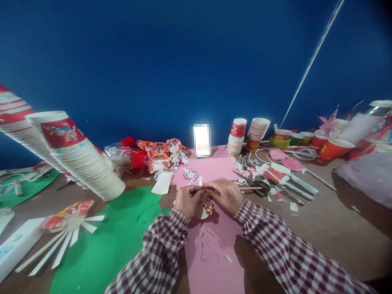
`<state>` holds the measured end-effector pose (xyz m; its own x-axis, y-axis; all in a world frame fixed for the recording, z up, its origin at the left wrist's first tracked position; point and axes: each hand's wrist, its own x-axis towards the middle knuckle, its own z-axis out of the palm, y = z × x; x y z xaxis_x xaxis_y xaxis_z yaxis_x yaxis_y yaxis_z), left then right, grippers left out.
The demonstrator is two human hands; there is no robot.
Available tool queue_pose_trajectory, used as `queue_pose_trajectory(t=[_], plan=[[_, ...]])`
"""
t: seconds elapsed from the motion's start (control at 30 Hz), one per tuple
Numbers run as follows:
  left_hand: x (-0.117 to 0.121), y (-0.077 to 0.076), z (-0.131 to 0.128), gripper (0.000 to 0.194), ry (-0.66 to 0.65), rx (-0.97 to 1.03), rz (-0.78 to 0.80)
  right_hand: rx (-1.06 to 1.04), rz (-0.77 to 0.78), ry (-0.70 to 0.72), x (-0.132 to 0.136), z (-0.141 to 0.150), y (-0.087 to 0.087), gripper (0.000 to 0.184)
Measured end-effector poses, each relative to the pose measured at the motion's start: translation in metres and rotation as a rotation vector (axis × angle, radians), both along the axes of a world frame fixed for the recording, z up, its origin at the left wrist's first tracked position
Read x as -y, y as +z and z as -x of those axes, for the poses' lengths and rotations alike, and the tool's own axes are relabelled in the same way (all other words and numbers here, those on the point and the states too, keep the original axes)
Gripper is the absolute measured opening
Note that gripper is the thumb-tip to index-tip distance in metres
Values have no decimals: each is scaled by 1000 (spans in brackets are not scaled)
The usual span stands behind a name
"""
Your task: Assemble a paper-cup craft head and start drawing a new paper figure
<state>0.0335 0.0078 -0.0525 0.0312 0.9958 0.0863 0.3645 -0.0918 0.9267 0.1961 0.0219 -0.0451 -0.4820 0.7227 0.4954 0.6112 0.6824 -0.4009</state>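
Observation:
My left hand [187, 201] and my right hand [226, 194] meet at the middle of the table, fingertips pinched together. Between them is a small white paper piece with a red and gold print [209, 207], partly hidden by the fingers. Both hands are closed on its upper part. Beneath them lies a pink paper sheet [216, 261] with dark lines on it. Just beyond the hands, a white and dark paper cut-out [190, 174] rests on the pink paper. Black-handled scissors [263, 188] lie to the right of my right hand.
Tall stacks of paper cups [84, 157] lean at left, above a green paper sheet [101, 241] and a fringed paper cut-out [72, 218]. Decorated figures [174, 153] and a bright screen [202, 141] stand behind. More cups [238, 136] and a plastic bag [367, 175] are at right.

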Motion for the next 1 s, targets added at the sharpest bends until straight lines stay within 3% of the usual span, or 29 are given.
queue_pose_trajectory(t=[0.3, 0.6, 1.0], plan=[[-1, -8, 1, 26, 21, 19, -37, -2, 11, -35, 1, 0, 1, 15], [1, -1, 0, 23, 45, -33, -1, -16, 38, 30, 0, -1, 0, 17], [-2, -1, 3, 30, -57, -44, -5, -20, -20, 109, -4, -3, 1, 18]])
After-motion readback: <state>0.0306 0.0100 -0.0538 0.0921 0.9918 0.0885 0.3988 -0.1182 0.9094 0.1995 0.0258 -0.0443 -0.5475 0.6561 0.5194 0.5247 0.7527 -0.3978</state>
